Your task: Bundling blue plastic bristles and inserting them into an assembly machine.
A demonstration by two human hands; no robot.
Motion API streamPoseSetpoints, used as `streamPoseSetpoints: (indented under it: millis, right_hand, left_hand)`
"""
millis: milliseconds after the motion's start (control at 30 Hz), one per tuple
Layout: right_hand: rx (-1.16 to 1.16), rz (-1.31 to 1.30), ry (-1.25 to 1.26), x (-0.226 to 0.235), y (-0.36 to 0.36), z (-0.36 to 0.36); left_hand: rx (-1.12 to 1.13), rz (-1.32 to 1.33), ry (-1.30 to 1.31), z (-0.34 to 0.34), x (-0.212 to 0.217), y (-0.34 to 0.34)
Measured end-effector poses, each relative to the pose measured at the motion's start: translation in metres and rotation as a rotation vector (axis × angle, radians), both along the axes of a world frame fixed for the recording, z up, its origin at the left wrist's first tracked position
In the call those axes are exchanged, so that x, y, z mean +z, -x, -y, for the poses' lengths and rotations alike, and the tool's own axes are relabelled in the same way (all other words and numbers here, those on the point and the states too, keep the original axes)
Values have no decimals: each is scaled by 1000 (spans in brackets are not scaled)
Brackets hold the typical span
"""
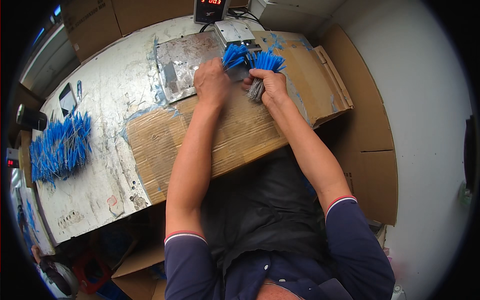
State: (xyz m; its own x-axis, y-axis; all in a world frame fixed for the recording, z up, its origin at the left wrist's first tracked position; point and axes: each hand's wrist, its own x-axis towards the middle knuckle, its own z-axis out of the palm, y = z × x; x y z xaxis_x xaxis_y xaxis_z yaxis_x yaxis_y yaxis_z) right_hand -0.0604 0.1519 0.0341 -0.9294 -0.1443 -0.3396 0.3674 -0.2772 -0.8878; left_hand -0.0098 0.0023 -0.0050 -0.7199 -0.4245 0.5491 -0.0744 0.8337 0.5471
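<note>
My right hand (274, 85) is closed around a bundle of thin grey wires with blue ends (267, 61); the blue ends fan out above the thumb and the grey lengths hang below. Just left of it, my left hand (212, 82), slightly blurred, has its fingers closed at the base of a second, smaller blue-ended bunch (233, 56). Its grip is partly hidden by the back of the hand. Both bunches are just in front of a small metal machine (235, 32), at the edge of a worn metal plate (187, 62).
Taped cardboard (200, 135) covers the bench front. A large pile of blue-ended wires (61, 146) lies on the white bench at left, near a phone (67, 99) and a dark cylinder (31, 117). A box with a red display (211, 11) stands behind; cardboard (370, 125) lines the right.
</note>
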Motion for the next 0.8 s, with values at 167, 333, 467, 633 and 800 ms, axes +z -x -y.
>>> streamPoseSetpoints:
  millis: [167,333,467,633,800]
  right_hand:
    - [-6,-41,-10,-2,1,0]
    - [-63,-83,-175,3,-2,8]
    - [-102,-93,-235,8,-4,19]
    - [-125,-55,-248,8,2,28]
    - [-157,-14,-247,5,13,29]
  left_hand:
    - [18,10,39,-3,0,2]
    - [111,-54,18,-3,1,3]
    - [184,-126,-65,1,-1,3]
    - [151,-154,-62,2,-2,3]
    - [142,-199,-27,2,0,6]
